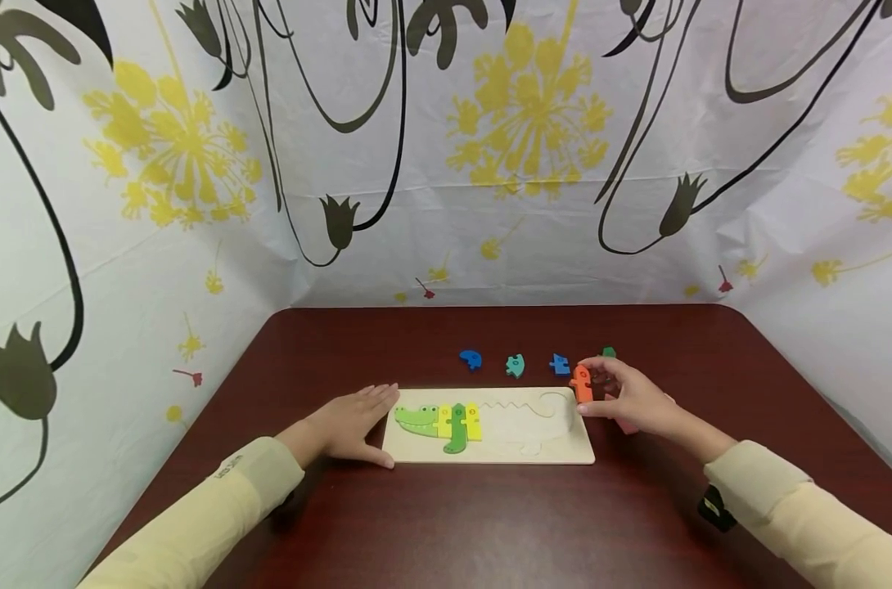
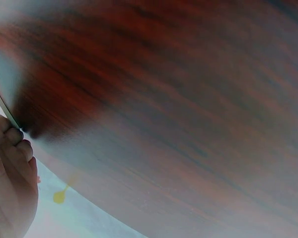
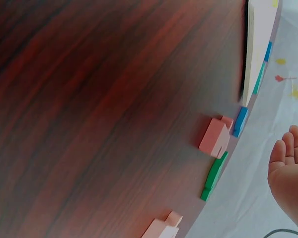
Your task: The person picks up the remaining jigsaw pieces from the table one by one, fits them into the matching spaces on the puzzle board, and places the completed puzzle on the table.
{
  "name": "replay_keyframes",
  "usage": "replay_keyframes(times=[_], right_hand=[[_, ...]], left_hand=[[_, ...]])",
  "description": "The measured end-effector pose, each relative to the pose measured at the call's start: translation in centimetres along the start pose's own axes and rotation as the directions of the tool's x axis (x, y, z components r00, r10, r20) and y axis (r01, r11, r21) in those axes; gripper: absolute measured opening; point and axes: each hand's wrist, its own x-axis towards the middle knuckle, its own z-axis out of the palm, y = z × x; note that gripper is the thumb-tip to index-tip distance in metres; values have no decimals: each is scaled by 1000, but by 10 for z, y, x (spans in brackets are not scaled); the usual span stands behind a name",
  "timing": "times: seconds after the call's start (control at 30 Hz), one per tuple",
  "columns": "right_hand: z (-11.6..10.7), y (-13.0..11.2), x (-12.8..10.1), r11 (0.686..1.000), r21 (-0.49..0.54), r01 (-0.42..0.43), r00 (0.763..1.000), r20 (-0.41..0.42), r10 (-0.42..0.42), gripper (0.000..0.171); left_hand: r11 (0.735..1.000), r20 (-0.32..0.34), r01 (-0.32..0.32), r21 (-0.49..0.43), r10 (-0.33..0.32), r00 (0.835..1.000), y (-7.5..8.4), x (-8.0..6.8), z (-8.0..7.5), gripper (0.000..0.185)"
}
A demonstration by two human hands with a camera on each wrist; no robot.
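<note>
A pale wooden puzzle board (image 1: 534,446) lies on the table, its left part filled with a green crocodile head (image 1: 415,420), yellow pieces (image 1: 475,422) and a green leg piece (image 1: 457,433). My left hand (image 1: 349,421) rests at the board's left edge, fingers extended; the left wrist view shows only part of that hand (image 2: 12,173). Over the board's right end, my right hand (image 1: 635,399) pinches an orange puzzle piece (image 1: 582,384) between thumb and fingers. Beneath that hand a pinkish-red piece (image 1: 626,425) is partly hidden. The right wrist view catches my right hand (image 3: 290,173) at its edge.
Behind the board lie a curved blue piece (image 1: 471,359), a teal piece (image 1: 515,366), another blue piece (image 1: 560,365) and a green piece (image 1: 609,352). A second pinkish piece (image 3: 161,229) shows in the right wrist view. Patterned white cloth (image 1: 431,164) surrounds the dark table (image 1: 446,523).
</note>
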Motion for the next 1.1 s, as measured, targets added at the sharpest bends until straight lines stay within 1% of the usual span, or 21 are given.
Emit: replay_keyframes(times=[0.3,0.53,0.73,1.1], right_hand=[[13,-6,3,1000,-21,4,1000,10,-4,69],[23,-10,7,999,-11,35,999,28,-34,68],[32,-12,10,998,-41,49,998,37,-47,68],[43,-18,15,998,-18,58,997,46,-57,68]], left_hand=[[1000,-3,-11,-5,11,1000,-1,0,2,118],[1000,-11,-9,-2,9,1000,-1,1,2,118],[1000,-8,-8,-4,8,1000,-1,1,2,118],[1000,-10,-9,-9,9,1000,1,0,-1,116]])
